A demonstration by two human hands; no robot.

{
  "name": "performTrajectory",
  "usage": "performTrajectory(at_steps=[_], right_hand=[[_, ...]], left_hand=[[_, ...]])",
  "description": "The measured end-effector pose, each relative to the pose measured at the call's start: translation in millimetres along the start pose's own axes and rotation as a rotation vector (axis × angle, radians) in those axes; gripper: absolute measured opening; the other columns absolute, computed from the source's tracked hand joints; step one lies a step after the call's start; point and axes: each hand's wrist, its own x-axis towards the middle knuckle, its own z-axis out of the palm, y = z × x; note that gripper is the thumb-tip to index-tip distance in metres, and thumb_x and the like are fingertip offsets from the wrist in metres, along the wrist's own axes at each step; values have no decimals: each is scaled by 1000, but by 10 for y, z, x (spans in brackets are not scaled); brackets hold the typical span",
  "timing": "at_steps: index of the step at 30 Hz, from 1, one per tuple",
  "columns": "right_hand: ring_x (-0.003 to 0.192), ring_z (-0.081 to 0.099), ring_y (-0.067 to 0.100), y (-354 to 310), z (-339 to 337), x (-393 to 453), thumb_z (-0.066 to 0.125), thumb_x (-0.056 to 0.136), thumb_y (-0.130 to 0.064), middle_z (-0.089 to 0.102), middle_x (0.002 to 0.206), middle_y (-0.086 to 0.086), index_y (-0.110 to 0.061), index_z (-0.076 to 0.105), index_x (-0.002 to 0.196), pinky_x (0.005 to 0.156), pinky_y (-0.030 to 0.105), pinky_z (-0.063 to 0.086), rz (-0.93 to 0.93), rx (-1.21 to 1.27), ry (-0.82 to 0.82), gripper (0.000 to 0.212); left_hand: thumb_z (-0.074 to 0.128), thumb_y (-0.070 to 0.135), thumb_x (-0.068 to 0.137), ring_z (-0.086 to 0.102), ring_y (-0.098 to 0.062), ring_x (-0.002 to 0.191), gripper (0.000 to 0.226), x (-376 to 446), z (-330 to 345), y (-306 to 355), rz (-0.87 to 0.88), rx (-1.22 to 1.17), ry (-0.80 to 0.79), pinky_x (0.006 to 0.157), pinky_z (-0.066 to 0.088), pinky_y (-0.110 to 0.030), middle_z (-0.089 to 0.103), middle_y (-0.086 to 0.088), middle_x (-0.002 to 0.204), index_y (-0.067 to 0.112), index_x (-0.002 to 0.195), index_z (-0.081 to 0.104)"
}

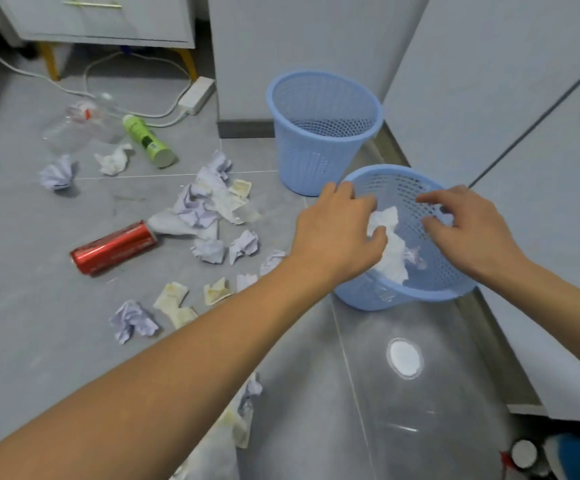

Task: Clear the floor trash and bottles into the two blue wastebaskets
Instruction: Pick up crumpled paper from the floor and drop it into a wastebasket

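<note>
Two blue mesh wastebaskets stand by the white cupboard: the far wastebasket (pixel 316 161) looks empty, while the near wastebasket (pixel 378 299) holds a small lilac paper scrap (pixel 416 258). My left hand (pixel 337 233) reaches over the near wastebasket's rim, its fingers pinched on a crumpled white tissue (pixel 390 251) that hangs into it. My right hand (pixel 468 230) hovers over the same wastebasket with spread, empty fingers. On the floor to the left lie a red can (pixel 115 247), a green bottle (pixel 148 142), a clear plastic bottle (pixel 80 123) and several crumpled papers (pixel 205 206).
A power strip (pixel 196 95) and white cables lie on the floor by a gold-legged cabinet (pixel 108 19) at the back. White cupboard doors (pixel 489 98) run along the right. A white-capped object (pixel 524 453) sits at the bottom right. More paper (pixel 247 407) lies under my left forearm.
</note>
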Motion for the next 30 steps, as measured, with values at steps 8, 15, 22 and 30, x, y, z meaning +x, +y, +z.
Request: performTrajectory(at_steps=[8,15,22,30], right_hand=[[97,58,23,-1681,844,-326,52,91,-24,57,107,-3,-25,58,109,76,42,52,-691,-37,-298,19],[132,34,39,-1974,2168,-379,67,81,-18,19,155,10,-35,32,144,90,49,53,-522,-334,-625,74],[113,49,35,-1645,2447,-493,58,86,-1,39,124,11,-22,41,134,73,42,47,-512,-342,-616,56],[95,57,27,-1593,1407,-721,57,91,-5,52,114,5,-21,53,128,79,39,50,-655,-41,-543,41]], left_hand=[[60,30,86,49,-23,106,24,-1409,104,-1903,-510,28,254,74,52,-42,58,4,106,24,108,66],[60,47,84,15,-35,151,76,-2096,52,-2553,-839,137,-109,114,32,-60,17,-7,165,45,155,31],[64,25,89,43,-26,114,31,-2415,159,-2749,-773,98,-123,72,47,-35,39,-1,117,27,119,57],[73,21,86,54,-20,103,38,-1981,-120,-2273,-563,-166,245,78,51,-36,41,5,117,30,120,59]])
